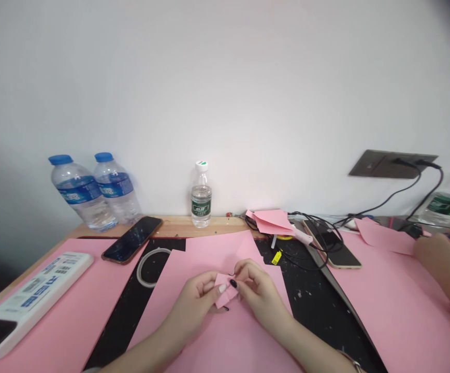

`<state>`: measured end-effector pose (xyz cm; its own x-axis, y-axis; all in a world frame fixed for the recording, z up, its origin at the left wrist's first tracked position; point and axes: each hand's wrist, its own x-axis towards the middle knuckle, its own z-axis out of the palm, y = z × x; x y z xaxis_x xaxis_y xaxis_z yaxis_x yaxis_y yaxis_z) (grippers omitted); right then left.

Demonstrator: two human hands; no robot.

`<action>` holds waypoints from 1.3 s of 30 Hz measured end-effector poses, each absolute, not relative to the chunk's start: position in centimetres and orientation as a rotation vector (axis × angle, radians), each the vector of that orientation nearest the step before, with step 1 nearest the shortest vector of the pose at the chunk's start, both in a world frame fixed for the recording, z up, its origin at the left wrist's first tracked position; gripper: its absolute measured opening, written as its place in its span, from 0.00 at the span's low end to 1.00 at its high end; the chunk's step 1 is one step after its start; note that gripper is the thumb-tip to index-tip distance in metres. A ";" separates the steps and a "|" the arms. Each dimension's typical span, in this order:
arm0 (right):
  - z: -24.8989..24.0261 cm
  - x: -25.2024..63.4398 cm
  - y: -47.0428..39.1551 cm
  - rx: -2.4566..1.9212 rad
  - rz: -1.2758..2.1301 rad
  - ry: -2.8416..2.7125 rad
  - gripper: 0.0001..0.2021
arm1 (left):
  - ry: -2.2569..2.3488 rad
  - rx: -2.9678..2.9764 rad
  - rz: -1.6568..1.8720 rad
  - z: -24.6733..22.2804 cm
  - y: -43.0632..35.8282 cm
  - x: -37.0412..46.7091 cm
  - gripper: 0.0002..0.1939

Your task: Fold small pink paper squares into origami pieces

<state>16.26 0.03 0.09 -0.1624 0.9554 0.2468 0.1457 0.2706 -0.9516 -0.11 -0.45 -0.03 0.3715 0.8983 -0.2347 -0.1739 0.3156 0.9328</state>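
A small folded piece of pink paper (225, 298) is held between my two hands, above a large pink sheet (209, 254) on the table. My left hand (199, 298) pinches its left side, thumb on top. At its upper right edge, the thumb and fingers of my right hand (258, 287) are closed on the same paper. Creases show on its face. The fingers behind it are partly hidden.
To the left lie a white box (34, 305), a phone (132, 240) and a tape roll (144, 269). Water bottles (201, 199) stand by the wall. Cables (310, 259), folded pink paper (271, 221) and another phone (339, 248) lie right. Another person's hand (442, 264) is far right.
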 end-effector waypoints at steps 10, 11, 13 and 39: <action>0.6 16.7 -0.4 -1.046 0.925 -1.767 0.11 | 0.858 0.915 0.862 0.4 -0.4 -0.2 0.17; 0.6 16.7 -0.4 -1.049 0.916 -1.774 0.09 | 0.855 0.916 0.857 0.4 -0.3 -0.2 0.17; 0.6 16.7 -0.5 -1.064 0.929 -1.749 0.05 | 0.870 0.926 0.855 0.5 -0.4 -0.2 0.17; -1.2 15.9 -0.4 -1.204 0.991 -1.526 0.09 | 1.061 1.133 0.949 -0.4 -0.6 0.5 0.18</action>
